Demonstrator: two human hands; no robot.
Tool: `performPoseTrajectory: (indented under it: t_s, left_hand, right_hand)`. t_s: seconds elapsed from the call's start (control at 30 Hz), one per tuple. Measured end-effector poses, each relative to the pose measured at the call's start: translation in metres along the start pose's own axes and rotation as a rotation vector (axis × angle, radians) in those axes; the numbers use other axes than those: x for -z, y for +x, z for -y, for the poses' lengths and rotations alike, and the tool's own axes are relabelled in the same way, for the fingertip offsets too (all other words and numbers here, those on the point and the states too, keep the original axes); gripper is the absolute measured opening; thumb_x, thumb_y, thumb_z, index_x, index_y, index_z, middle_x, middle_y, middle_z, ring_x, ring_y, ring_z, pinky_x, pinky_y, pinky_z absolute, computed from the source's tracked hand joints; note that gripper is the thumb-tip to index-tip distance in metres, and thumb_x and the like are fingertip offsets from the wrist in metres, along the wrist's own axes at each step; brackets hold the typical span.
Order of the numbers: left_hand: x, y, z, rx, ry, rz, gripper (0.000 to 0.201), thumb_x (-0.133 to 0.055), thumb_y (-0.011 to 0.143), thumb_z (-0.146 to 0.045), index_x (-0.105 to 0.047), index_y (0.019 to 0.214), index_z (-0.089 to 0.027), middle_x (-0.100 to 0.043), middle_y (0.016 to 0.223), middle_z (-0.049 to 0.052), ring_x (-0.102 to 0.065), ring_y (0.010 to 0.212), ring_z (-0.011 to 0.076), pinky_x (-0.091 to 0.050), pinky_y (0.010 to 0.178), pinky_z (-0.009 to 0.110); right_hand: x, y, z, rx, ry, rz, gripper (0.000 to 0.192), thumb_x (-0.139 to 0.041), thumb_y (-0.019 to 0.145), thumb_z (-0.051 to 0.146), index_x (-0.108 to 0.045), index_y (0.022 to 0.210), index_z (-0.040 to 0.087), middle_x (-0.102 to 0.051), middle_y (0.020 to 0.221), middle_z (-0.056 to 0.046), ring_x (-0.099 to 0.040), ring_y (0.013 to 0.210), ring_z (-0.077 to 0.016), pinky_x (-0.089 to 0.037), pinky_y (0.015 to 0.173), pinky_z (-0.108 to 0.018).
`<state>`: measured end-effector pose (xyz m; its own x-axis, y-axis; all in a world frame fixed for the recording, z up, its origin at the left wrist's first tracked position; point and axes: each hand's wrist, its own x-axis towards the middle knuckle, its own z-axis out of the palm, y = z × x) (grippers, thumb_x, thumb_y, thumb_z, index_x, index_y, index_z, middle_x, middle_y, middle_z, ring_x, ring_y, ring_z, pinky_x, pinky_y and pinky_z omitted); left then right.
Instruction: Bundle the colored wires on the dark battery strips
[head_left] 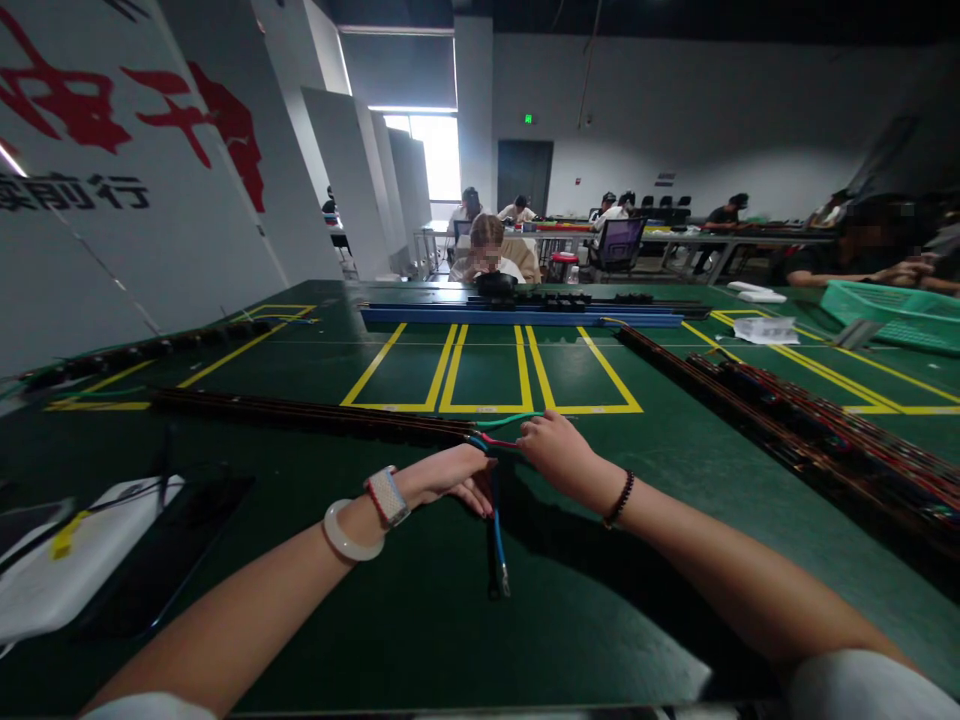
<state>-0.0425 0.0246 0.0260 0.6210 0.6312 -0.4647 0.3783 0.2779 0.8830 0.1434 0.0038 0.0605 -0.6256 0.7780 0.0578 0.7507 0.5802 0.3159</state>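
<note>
A long dark wiring strip [315, 415] lies across the green table, its right end reaching my hands. From that end come a green wire [504, 421], a red wire [499, 443] and a blue wire [498, 530]. My left hand [461, 475] is bent at the wrist, its fingers closed around the blue wire near the strip's end. Below those fingers the blue wire hangs down to a metal lug [505, 580]. My right hand [553, 445] is closed in a pinch where the red wire ends; the green wire runs to its fingertips too.
Bundles of dark wiring strips [817, 430] lie on the right. Blue channels [480, 316] cross the far edge. A white device [90, 560] and a dark phone-like slab [176, 555] rest at left. A green basket [892, 315] stands far right. Several people sit beyond.
</note>
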Motion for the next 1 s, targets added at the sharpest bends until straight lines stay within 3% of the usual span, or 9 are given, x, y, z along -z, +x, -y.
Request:
performPoseTrajectory:
  t_s: [0.17,0.3,0.4,0.47,0.53,0.63,0.8,0.9,1.0]
  left_hand:
    - [-0.001,-0.001,-0.002,0.012,-0.114,-0.007,0.032,-0.056,0.083,-0.042,-0.053,0.081,-0.011,-0.069,0.071,0.016,-0.069,0.067,0.0217,-0.053,0.065,0.032]
    - [-0.001,-0.002,-0.005,0.043,-0.094,-0.008,0.029,-0.051,0.088,-0.039,-0.052,0.081,-0.01,-0.069,0.07,0.016,-0.068,0.063,0.0187,-0.053,0.063,0.028]
    - [0.0,-0.003,-0.007,0.052,-0.088,-0.003,0.032,-0.052,0.087,-0.041,-0.054,0.081,-0.01,-0.069,0.07,0.016,-0.068,0.062,0.0184,-0.053,0.062,0.027]
    - [0.0,-0.003,-0.006,0.04,-0.089,0.008,0.035,-0.055,0.085,-0.044,-0.055,0.081,-0.01,-0.069,0.07,0.016,-0.068,0.062,0.019,-0.053,0.062,0.027]
    - [0.001,-0.002,-0.005,0.023,-0.096,0.021,0.037,-0.056,0.084,-0.046,-0.055,0.083,-0.009,-0.069,0.071,0.016,-0.069,0.063,0.0196,-0.053,0.062,0.027]
    - [0.002,0.0,-0.003,0.022,-0.119,0.032,0.033,-0.051,0.088,-0.042,-0.055,0.091,-0.009,-0.07,0.073,0.016,-0.069,0.067,0.0198,-0.053,0.063,0.027]
    - [-0.004,0.003,-0.003,0.016,-0.177,0.016,0.03,-0.041,0.093,-0.036,-0.052,0.102,-0.009,-0.069,0.072,0.015,-0.07,0.069,0.0201,-0.054,0.067,0.03]
    - [-0.011,0.003,-0.006,-0.023,-0.228,-0.019,0.031,-0.043,0.093,-0.035,-0.049,0.108,-0.009,-0.069,0.073,0.015,-0.07,0.07,0.0203,-0.055,0.07,0.031]
    - [-0.017,0.002,-0.007,-0.038,-0.261,-0.059,0.025,-0.044,0.093,-0.031,-0.051,0.099,-0.007,-0.069,0.074,0.015,-0.069,0.069,0.019,-0.055,0.071,0.03]
  right_hand:
    - [-0.015,0.004,-0.012,0.054,0.149,0.06,0.017,-0.054,0.087,0.012,-0.071,0.088,0.015,-0.066,0.085,-0.008,-0.061,0.081,-0.0192,-0.041,0.074,-0.029]
    - [-0.028,0.006,-0.037,0.055,0.389,-0.067,0.014,-0.065,0.083,0.027,-0.07,0.094,0.021,-0.063,0.103,-0.008,-0.057,0.097,-0.0209,-0.041,0.083,-0.032]
    - [-0.044,0.01,-0.054,-0.003,0.504,-0.168,0.052,-0.074,0.073,0.038,-0.058,0.12,0.024,-0.042,0.139,-0.012,-0.042,0.123,-0.0286,-0.033,0.098,-0.043]
    - [-0.055,0.013,-0.063,-0.026,0.567,-0.15,0.079,-0.076,0.069,0.046,-0.043,0.136,0.022,-0.032,0.145,-0.015,-0.034,0.129,-0.031,-0.029,0.102,-0.047]
    - [-0.065,0.016,-0.068,-0.033,0.626,-0.069,0.09,-0.074,0.067,0.053,-0.035,0.141,0.017,-0.04,0.139,-0.018,-0.039,0.126,-0.0308,-0.031,0.102,-0.045]
    - [-0.07,0.019,-0.07,-0.059,0.643,0.02,0.09,-0.07,0.066,0.062,-0.042,0.137,0.014,-0.052,0.127,-0.018,-0.048,0.115,-0.0314,-0.036,0.096,-0.043]
    - [-0.056,0.018,-0.064,-0.054,0.617,0.057,0.065,-0.068,0.069,0.061,-0.063,0.114,0.014,-0.063,0.103,-0.012,-0.056,0.09,-0.0241,-0.041,0.075,-0.031]
    - [-0.047,0.017,-0.059,-0.066,0.657,0.157,0.047,-0.064,0.075,0.057,-0.068,0.089,0.012,-0.061,0.073,-0.004,-0.049,0.06,-0.0128,-0.032,0.053,-0.023]
    - [-0.043,0.015,-0.057,-0.042,0.76,0.272,0.048,-0.055,0.081,0.058,-0.065,0.074,0.011,-0.053,0.058,0.001,-0.041,0.05,-0.0083,-0.025,0.048,-0.022]
